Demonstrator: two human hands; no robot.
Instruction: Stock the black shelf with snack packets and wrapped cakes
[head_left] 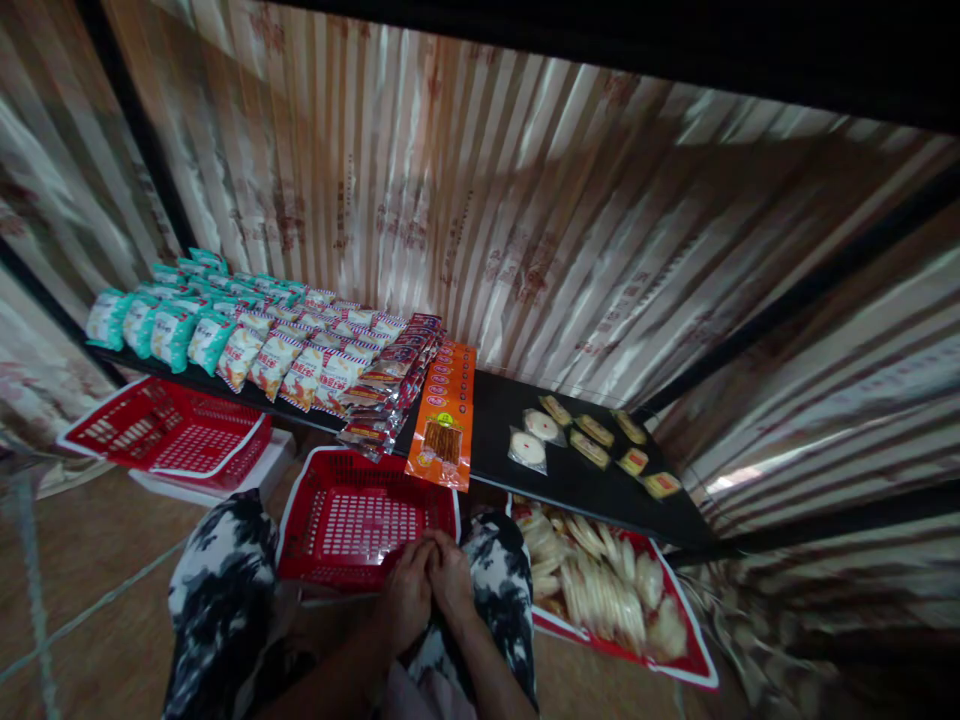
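My left hand (407, 590) and my right hand (450, 578) are pressed together, fingers closed, resting by my right knee in black-and-white patterned trousers. I see nothing in them. They sit just at the near rim of an empty red basket (300, 520) on the floor. Above it runs a low black shelf (577, 480) with rows of snack packets: teal ones (150, 325), white-and-red ones (300, 370), dark ones (386, 395), an orange row (448, 415) and a few small wrapped cakes (589, 440).
A second red basket (169, 430) stands on a white box at the left. A red basket (694, 655) at the right holds several pale wrapped cakes (600, 590). A striped curtain hangs behind the shelf, with black frame posts on both sides.
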